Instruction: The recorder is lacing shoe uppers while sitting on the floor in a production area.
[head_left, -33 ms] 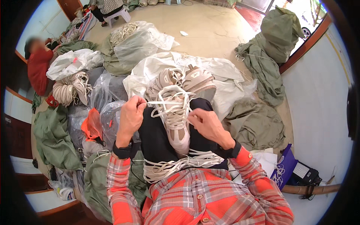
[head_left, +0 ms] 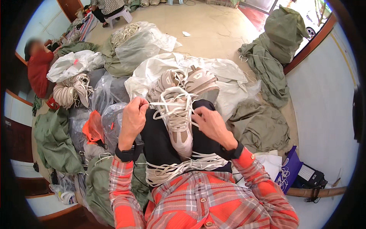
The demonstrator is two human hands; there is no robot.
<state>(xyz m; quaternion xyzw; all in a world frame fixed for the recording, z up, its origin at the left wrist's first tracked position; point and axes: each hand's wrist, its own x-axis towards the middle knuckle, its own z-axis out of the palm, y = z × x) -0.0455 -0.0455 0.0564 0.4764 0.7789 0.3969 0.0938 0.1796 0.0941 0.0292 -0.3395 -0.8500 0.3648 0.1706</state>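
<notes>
Two hands working at the beige sneaker (head_left: 180,136), wedged between my black-trousered thighs (head_left: 158,133): toe aimed back at me, long axis running nearly straight away, far end leaning slightly left. My left hand (head_left: 133,118) pinches a white lace (head_left: 163,104), stretched sideways over the shoe; my right hand (head_left: 213,126) curls beside the lacing, whether closed on lace I can't tell.

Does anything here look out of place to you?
A small white scrap lies by itself on the tan floor, beyond the white sheeting, perhaps dropped. The nearest shoe shows no obvious damage.
</notes>
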